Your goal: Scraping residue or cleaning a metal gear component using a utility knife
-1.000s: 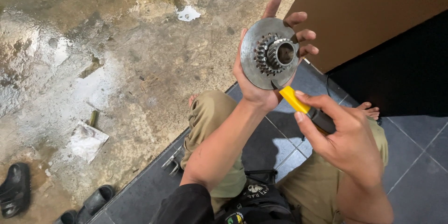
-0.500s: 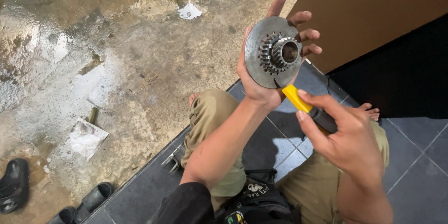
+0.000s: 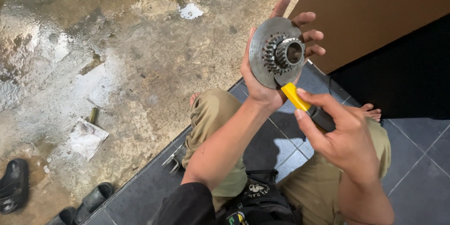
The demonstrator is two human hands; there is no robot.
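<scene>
The left hand [image 3: 267, 73], fingers spread behind it, cupped the toothed metal disc [image 3: 276, 52] upright at chest height while the right hand [image 3: 344, 138] pinched a yellow-handled tool [image 3: 307, 105] against its lower edge, where a slip could probably jab the palm.

I see a wet, stained concrete floor [image 3: 117, 56] taking up the left, glossy where light catches the puddles. Dark grey tiles [image 3: 412, 169] cover the lower right. A brown panel [image 3: 375, 14] stands at top right above a black mat [image 3: 403, 80]. Black sandals [image 3: 14, 185] lie at the lower left, near crumpled paper [image 3: 86, 137].
</scene>
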